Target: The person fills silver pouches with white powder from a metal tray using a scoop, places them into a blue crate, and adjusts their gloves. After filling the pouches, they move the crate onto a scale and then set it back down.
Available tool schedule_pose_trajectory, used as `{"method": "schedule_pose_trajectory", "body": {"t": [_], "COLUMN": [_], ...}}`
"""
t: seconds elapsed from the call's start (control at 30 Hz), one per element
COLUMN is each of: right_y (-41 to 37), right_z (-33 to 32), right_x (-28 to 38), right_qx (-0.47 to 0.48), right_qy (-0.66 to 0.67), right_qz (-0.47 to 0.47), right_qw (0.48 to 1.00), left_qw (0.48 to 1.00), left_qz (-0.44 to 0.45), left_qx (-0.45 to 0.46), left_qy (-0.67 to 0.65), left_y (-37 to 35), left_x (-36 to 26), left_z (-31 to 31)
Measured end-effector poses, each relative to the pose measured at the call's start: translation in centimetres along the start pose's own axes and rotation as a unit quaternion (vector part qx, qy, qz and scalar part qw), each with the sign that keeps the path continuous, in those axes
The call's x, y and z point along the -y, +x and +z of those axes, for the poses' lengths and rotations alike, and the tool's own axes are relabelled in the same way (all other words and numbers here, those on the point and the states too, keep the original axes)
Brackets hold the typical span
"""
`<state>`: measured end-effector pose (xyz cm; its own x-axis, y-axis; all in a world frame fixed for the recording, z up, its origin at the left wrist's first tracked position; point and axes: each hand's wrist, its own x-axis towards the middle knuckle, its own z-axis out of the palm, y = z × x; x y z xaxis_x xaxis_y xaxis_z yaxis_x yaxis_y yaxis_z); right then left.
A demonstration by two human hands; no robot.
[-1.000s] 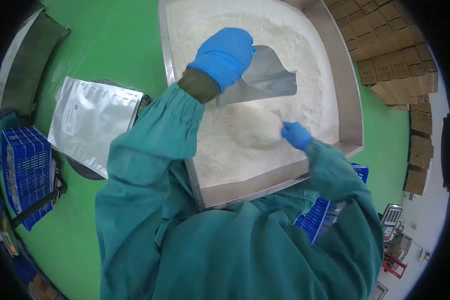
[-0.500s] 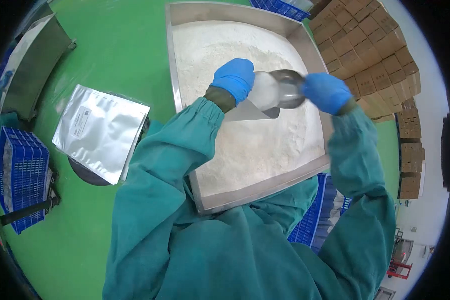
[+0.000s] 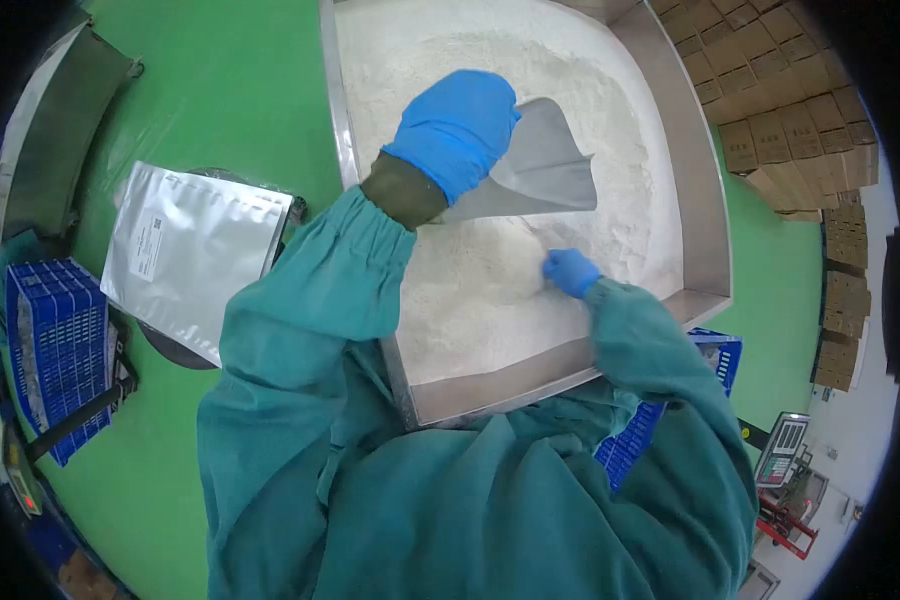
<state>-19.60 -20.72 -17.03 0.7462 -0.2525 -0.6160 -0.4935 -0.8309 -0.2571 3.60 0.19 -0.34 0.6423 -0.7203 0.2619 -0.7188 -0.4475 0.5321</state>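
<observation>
My left hand (image 3: 457, 125), in a blue glove, is closed round the edge of a silver bag (image 3: 545, 165), fingers pressed on one side of the foil. The bag hangs tilted just above the powder (image 3: 450, 50), its mouth turned toward my right side.

My right hand (image 3: 570, 270) is low in the powder just below the bag, curled into a loose fist. I cannot tell what it grips; the powder and my own glove hide that. A shallow hollow lies in the powder beside it.

The powder fills a steel tray (image 3: 705, 230), heaped toward the far side and thinner at the near rim, which sits right against my chest. My left sleeve (image 3: 310, 290) crosses the tray's left corner and covers part of that rim.

To my left, a second bag (image 3: 195, 255) lies flat on a dark round stand, well apart from the tray. Further left stands a blue crate (image 3: 55, 350), and a grey trough (image 3: 55, 130) beyond it. Another crate (image 3: 660, 420) shows under the tray's right corner, half hidden by my right arm. Stacked boxes (image 3: 790, 110) rise past the tray on the right, over green floor (image 3: 230, 90). A scale (image 3: 782, 445) sits low to the right.
</observation>
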Motion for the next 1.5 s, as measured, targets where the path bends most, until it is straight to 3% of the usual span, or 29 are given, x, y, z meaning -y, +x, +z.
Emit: {"method": "schedule_pose_trajectory", "body": {"t": [0.03,0.1,0.17,0.2,0.27,0.37,0.43,0.5,0.57,0.7,0.77,0.8,0.83,0.87,0.9,0.97,1.0,1.03,1.07,1.1,1.13,1.2,1.27,1.33,1.37,1.4,1.43,1.47,1.5], "right_y": [-1.9,-7.5,-13.4,-15.7,-18.8,-18.6,-16.6,-14.9,-17.1,-19.5,-17.4,-14.2,-11.4,-6.9,-4.7,-4.3,-5.0,-6.7,-9.8,-13.0,-13.8,-17.4,-22.1,-25.1,-25.0,-26.3,-25.6,-24.4,-27.5], "right_z": [-2.6,-10.5,-18.1,-21.1,-26.3,-30.2,-28.8,-27.4,-29.0,-32.4,-29.2,-26.0,-24.2,-21.0,-18.9,-19.2,-22.0,-24.1,-25.6,-27.2,-28.9,-30.0,-31.8,-29.5,-28.6,-25.3,-21.9,-18.4,-16.3], "right_x": [-0.7,0.3,2.8,3.9,7.2,11.5,14.7,16.2,17.6,13.5,14.2,12.3,13.2,11.8,12.1,12.4,11.7,11.3,12.3,13.3,13.0,11.3,10.2,8.1,4.7,3.4,1.4,-0.1,0.5], "right_qx": [0.015,0.014,-0.012,-0.061,-0.096,-0.067,-0.11,-0.204,-0.155,-0.117,-0.071,-0.181,-0.099,-0.113,-0.119,-0.126,-0.13,-0.136,-0.194,-0.254,-0.291,-0.333,-0.302,-0.368,-0.379,-0.311,-0.298,-0.379,-0.261], "right_qy": [0.068,0.004,0.071,0.059,0.035,-0.082,-0.157,-0.318,-0.308,-0.356,-0.209,-0.182,-0.143,-0.081,0.012,0.112,0.111,0.111,0.14,0.166,0.204,0.247,0.256,-0.002,-0.287,-0.02,0.014,-0.156,-0.024], "right_qz": [0.011,-0.014,0.062,0.031,0.064,0.037,-0.016,-0.128,0.041,0.054,-0.016,-0.061,-0.04,-0.083,-0.047,-0.019,-0.059,-0.094,-0.126,-0.157,-0.183,-0.194,-0.142,-0.202,-0.399,-0.448,-0.443,-0.475,-0.324], "right_qw": [0.998,1.0,0.995,0.996,0.993,0.994,0.981,0.917,0.938,0.925,0.975,0.965,0.984,0.987,0.992,0.986,0.984,0.98,0.963,0.94,0.917,0.889,0.907,0.908,0.784,0.838,0.846,0.779,0.909], "left_qw": [1.0,1.0,1.0,1.0,1.0,0.999,0.999,0.999,0.999,1.0,0.999,0.999,0.997,0.989,0.989,0.972,0.937,0.958,0.958,0.978,0.963,0.979,0.991,0.995,0.991,0.959,0.93,0.933,0.908], "left_qz": [0.001,-0.003,-0.001,0.0,0.005,0.02,-0.011,-0.02,-0.027,-0.018,-0.017,-0.011,-0.07,-0.13,-0.128,0.097,0.161,-0.058,-0.109,0.005,0.119,0.059,0.11,0.06,0.09,0.194,0.275,0.252,0.259], "left_qx": [0.003,-0.004,-0.015,-0.007,-0.008,-0.026,-0.025,-0.016,-0.018,-0.014,-0.04,-0.039,-0.017,0.002,-0.002,0.125,0.232,0.28,0.257,0.197,0.141,0.16,0.068,0.077,0.066,0.053,-0.041,0.004,0.023], "left_qy": [0.014,0.0,-0.011,-0.003,0.007,0.023,-0.027,-0.02,-0.002,0.005,-0.01,-0.007,0.03,0.069,0.08,0.176,0.204,-0.027,0.061,-0.066,-0.195,0.109,0.047,-0.026,0.071,0.199,0.239,0.256,0.329], "left_y": [0.4,1.1,1.4,1.5,1.3,0.4,-0.2,0.1,0.3,0.8,1.0,0.1,-1.6,-2.5,-2.4,-1.6,0.4,0.2,1.4,3.3,4.5,3.5,1.0,-4.3,-6.9,-9.2,-12.2,-14.9,-17.3], "left_x": [0.1,0.5,0.5,0.6,0.4,-0.2,-1.1,-1.4,-1.1,0.2,0.3,-0.9,-2.6,-3.5,-1.8,4.6,4.4,0.0,-2.7,-2.4,-2.3,-11.5,-14.6,-17.6,-18.5,-16.7,-15.9,-15.1,-14.6], "left_z": [-0.1,-0.3,-0.6,-0.4,0.1,0.6,0.3,0.5,0.8,0.8,0.9,0.1,-1.6,-2.9,-0.9,4.7,-3.0,-11.0,-13.0,-13.8,-13.8,-19.1,-20.2,-19.9,-18.2,-15.1,-12.1,-9.0,-6.0]}}
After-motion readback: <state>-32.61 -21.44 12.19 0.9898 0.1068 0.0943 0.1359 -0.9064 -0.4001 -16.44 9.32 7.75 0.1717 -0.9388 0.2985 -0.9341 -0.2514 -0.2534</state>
